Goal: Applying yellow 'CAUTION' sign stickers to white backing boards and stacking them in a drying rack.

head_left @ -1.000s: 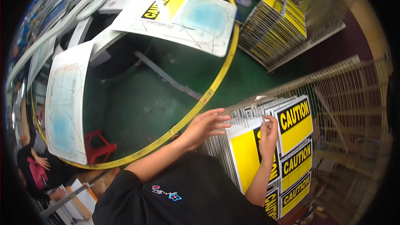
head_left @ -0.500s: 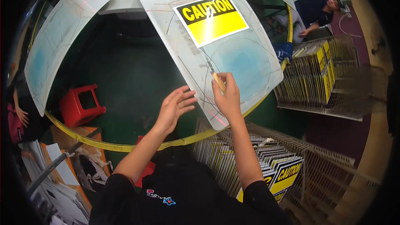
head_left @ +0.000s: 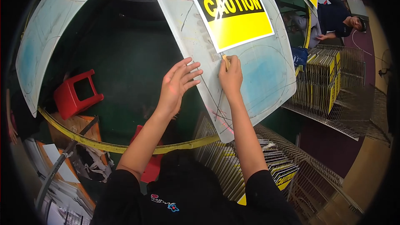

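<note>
A yellow sign sheet with a black top band [head_left: 243,29] lies flat on the pale, blue-stained platen board [head_left: 258,75] in front of me. My right hand [head_left: 231,77] is closed around the wooden handle of a palette knife [head_left: 226,60]. Its thin metal blade is at the sheet's lower left corner; whether it is under the edge is too small to tell. My left hand [head_left: 177,87] hovers beside the board's left edge, fingers apart, with nothing in it.
Another platen board [head_left: 46,37] is at the left. A yellow rail [head_left: 179,145] curves before me. A red stool [head_left: 79,93] stands at left. Wire racks hold similar sheets [head_left: 318,79] at right and below [head_left: 250,166]. A person [head_left: 337,18] at far right holds a sign.
My right hand has brought the knife up the board to the sheet's lower corner. My left hand stays open. At far right, the person's hand now has a sign lifted.
</note>
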A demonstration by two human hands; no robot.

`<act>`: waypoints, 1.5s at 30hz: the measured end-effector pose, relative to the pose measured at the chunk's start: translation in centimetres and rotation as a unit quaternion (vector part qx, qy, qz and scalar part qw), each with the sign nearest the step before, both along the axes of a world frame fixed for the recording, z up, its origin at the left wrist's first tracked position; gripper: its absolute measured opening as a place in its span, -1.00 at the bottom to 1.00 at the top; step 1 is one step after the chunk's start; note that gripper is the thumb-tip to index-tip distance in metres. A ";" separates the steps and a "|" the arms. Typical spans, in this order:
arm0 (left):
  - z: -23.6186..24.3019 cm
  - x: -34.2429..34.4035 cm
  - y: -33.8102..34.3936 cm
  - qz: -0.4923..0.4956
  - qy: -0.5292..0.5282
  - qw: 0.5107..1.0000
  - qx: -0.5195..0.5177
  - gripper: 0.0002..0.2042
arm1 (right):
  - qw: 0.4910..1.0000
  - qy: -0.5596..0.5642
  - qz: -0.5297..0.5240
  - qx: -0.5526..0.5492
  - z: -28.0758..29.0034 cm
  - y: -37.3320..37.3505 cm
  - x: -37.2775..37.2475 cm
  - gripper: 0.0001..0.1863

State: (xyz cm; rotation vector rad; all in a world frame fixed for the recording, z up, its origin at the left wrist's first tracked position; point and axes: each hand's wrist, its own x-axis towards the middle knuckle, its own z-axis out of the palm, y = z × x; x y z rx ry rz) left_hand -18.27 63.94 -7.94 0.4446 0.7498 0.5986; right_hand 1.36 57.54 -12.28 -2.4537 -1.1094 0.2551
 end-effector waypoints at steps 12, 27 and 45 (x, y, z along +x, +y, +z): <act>-3.7 8.2 1.9 -0.050 0.001 0.999 0.022 -0.46 | 0.995 0.040 0.002 0.096 -0.8 0.4 -0.3 -0.77; -9.3 16.5 4.7 0.116 0.072 0.974 0.181 -0.62 | 0.977 0.138 -0.046 0.155 3.1 -5.3 -3.5 -0.76; 11.8 7.8 -4.1 0.137 0.071 0.920 0.360 -0.69 | 0.817 0.423 -0.244 0.307 12.2 -23.0 -6.0 -0.81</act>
